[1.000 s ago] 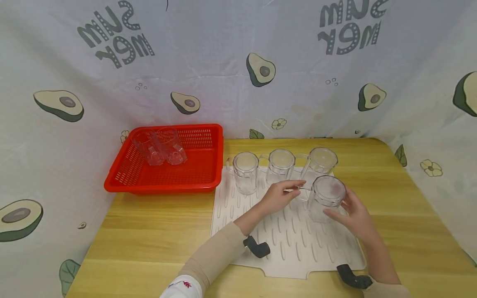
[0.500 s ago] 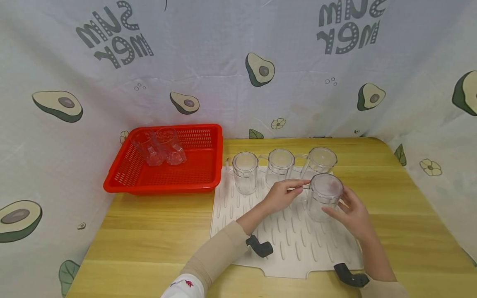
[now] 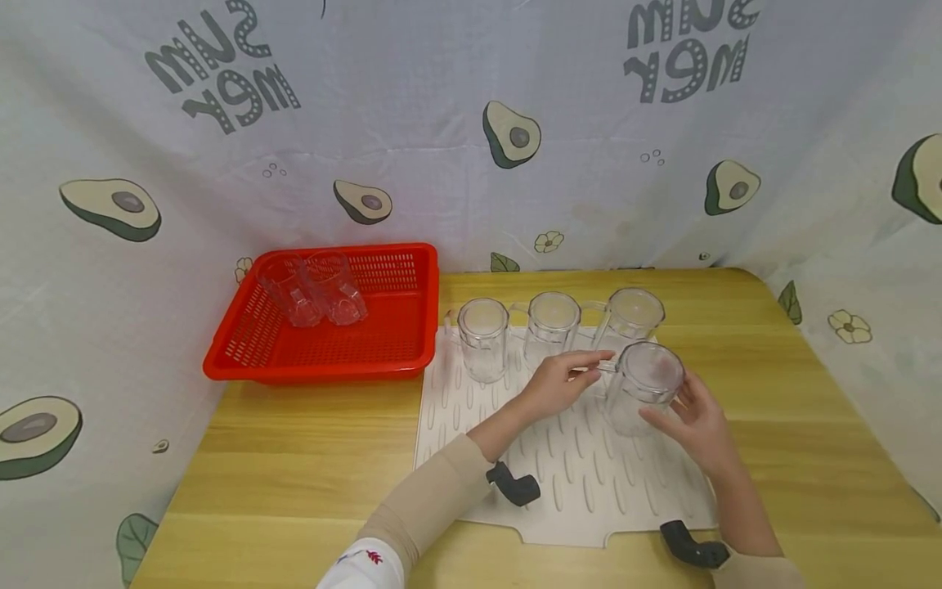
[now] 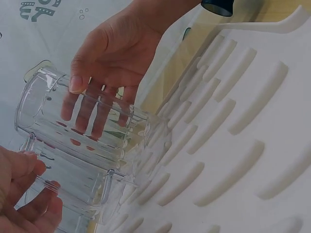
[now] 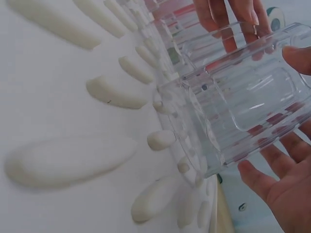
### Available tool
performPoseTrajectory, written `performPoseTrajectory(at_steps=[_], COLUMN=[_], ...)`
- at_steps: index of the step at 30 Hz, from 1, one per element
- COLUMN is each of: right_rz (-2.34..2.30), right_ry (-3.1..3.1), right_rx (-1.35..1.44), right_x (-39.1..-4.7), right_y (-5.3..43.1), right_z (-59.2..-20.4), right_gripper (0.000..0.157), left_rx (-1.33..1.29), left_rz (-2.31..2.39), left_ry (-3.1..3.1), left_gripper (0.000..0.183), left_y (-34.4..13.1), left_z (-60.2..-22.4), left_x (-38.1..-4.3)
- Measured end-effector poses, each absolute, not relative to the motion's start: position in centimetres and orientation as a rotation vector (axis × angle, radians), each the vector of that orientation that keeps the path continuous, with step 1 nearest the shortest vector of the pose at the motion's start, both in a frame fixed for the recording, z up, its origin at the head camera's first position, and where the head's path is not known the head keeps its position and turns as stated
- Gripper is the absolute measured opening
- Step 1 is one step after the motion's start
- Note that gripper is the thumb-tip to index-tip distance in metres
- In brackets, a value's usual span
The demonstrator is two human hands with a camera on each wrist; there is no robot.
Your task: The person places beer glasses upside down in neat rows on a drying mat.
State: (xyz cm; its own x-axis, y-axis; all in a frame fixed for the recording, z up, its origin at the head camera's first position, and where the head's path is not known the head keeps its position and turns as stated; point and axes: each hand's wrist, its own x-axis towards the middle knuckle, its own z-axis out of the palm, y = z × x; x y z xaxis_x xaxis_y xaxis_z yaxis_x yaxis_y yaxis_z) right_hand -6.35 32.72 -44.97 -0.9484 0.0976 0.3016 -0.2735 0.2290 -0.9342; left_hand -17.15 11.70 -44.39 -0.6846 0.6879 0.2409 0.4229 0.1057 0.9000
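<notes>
A clear glass mug [image 3: 646, 388] stands upside down on the right part of a white ribbed draining mat [image 3: 581, 491]. My right hand [image 3: 695, 421] grips its body, thumb in front and fingers round the far side. At the mug's left, my left hand [image 3: 562, 380] pinches the handle between thumb and fingers. In the left wrist view, the left fingers [image 4: 43, 204] lie at the handle of the mug [image 4: 82, 116]. The right wrist view shows the mug's rim down at the mat [image 5: 97, 145], the right hand [image 5: 286, 179] round its wall.
Behind, three more upturned mugs line the mat's back edge: one at left [image 3: 484, 339], one in the middle [image 3: 552, 327], one at right [image 3: 631, 319]. A red basket [image 3: 353, 372] at back left holds two clear mugs [image 3: 334, 290] lying tilted. A patterned cloth [image 3: 441, 74] hangs behind the table.
The gripped mug has shifted very slightly, left and then back right, with both hands staying on it. The other mugs and the basket keep their places.
</notes>
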Motion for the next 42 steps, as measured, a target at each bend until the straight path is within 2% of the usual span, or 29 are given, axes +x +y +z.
performPoseTrajectory(at_steps=[9, 16, 24, 32, 37, 42], right_rz=[1.702, 1.718, 1.579, 1.476, 1.360, 1.204], right_ry=[-2.359, -2.380, -2.513, -2.696, -2.795, -2.805], right_rx=[0.096, 0.089, -0.050, -0.208, -0.258, -0.154], right_x=[-5.9, -5.2, -4.1, -2.9, -2.4, -1.7], right_y=[32.9, 33.1, 33.5, 33.0, 32.7, 32.6], right_z=[-45.3, -45.9, -46.6, -46.8, -46.8, -47.2], right_gripper=[0.084, 0.083, 0.078, 0.086, 0.081, 0.068], left_rx=[1.028, 0.931, 0.831, 0.770, 0.716, 0.732], left_rz=[1.610, 1.677, 1.681, 1.707, 1.744, 1.775], left_ry=[2.154, 2.136, 2.163, 2.192, 2.223, 2.262], left_gripper=[0.041, 0.040, 0.036, 0.031, 0.027, 0.025], left_y=[10.3, 8.6, 6.3, 3.9, 2.0, -0.1], left_z=[-45.2, -46.4, -47.0, -46.1, -46.1, -45.2], left_x=[-17.1, -16.7, -16.2, -15.2, -14.9, -14.5])
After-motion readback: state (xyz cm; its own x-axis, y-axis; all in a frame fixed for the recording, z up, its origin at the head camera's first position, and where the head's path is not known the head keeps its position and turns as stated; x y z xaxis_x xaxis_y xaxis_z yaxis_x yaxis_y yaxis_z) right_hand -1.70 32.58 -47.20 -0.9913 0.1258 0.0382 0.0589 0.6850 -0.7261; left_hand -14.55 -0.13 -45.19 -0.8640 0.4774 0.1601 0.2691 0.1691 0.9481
